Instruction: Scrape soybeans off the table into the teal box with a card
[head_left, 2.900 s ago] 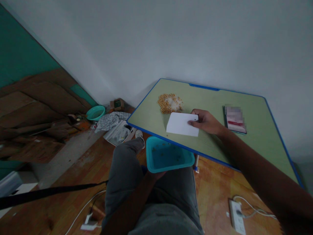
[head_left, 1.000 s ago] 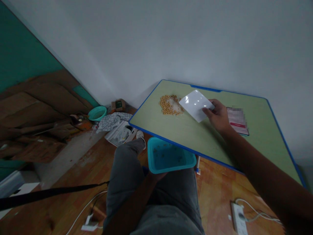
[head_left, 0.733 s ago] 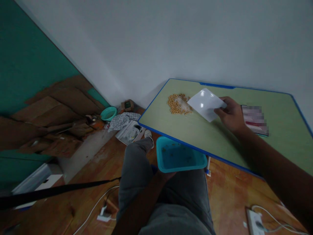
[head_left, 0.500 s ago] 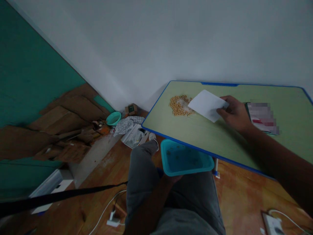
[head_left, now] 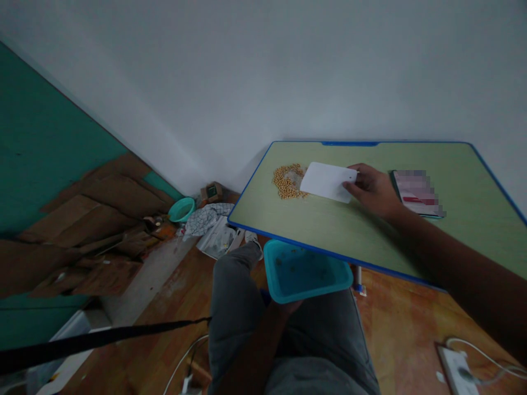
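Observation:
Between the thumb and fingers of my right hand (head_left: 373, 189) is a white card (head_left: 327, 181), held over the pale green table (head_left: 296, 225). The card's left edge is close against a pile of soybeans (head_left: 286, 184), which has a whitish, powdery-looking patch (head_left: 294, 176) in its middle. My left hand (head_left: 288, 307) holds a turquoise plastic basin (head_left: 308, 274) from below, under the table's front edge and above my lap. The basin hides most of the left fingers. A few small dark bits show on the basin's floor.
A booklet (head_left: 415, 192), partly blurred out, lies on the table to the right of my hand. Flattened cardboard (head_left: 78, 214), a green bowl (head_left: 181, 209) and a checked cloth (head_left: 206, 219) lie at the left. A power strip (head_left: 457, 367) is on the floor at right.
The white card in my right hand has been lowered and turned flatter beside the soybeans. The whole view has shifted slightly; my left hand still holds the basin.

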### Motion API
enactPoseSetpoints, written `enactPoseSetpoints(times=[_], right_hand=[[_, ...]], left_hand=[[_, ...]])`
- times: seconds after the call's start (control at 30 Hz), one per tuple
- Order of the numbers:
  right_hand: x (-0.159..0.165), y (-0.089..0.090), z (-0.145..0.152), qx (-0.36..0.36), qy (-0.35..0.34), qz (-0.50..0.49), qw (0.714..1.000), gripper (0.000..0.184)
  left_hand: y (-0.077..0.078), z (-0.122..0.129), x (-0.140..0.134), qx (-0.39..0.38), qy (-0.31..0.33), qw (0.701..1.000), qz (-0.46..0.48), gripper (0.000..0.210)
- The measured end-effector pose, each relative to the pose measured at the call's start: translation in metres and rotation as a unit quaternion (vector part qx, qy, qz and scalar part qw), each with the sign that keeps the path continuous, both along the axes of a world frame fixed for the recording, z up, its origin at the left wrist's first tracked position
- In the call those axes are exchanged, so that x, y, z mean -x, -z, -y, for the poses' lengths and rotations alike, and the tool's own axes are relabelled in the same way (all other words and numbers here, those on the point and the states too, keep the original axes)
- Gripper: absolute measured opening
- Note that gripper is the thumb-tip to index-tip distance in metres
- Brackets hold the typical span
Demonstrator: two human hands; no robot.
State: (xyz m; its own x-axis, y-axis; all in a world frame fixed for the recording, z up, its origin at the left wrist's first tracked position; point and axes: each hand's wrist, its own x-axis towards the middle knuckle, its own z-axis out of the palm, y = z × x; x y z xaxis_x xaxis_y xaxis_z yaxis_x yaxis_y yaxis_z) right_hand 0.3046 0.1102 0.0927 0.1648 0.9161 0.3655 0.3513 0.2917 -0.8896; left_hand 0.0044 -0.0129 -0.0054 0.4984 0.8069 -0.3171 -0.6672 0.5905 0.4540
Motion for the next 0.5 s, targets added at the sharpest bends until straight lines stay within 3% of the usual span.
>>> enactPoseSetpoints(times=[0.13, 0.37, 0.5], right_hand=[[-0.001, -0.001, 0.0011, 0.001, 0.006, 0.014, 1.0, 0.034], [-0.0006, -0.0068, 0.0043, 0.009, 0.036, 0.052, 0.998, 0.03], [0.0008, -0.0097, 0.007, 0.005, 0.045, 0.075, 0.996, 0.029]], left_hand=[[-0.0017, -0.0022, 0.0017, 0.071, -0.004, 0.997, 0.029, 0.077], [0.0056, 0.0003, 0.0038, 0.048, -0.003, 0.997, 0.055, 0.076], [0.0032, 0.0012, 0.0024, 0.008, 0.005, 1.0, 0.017, 0.073]])
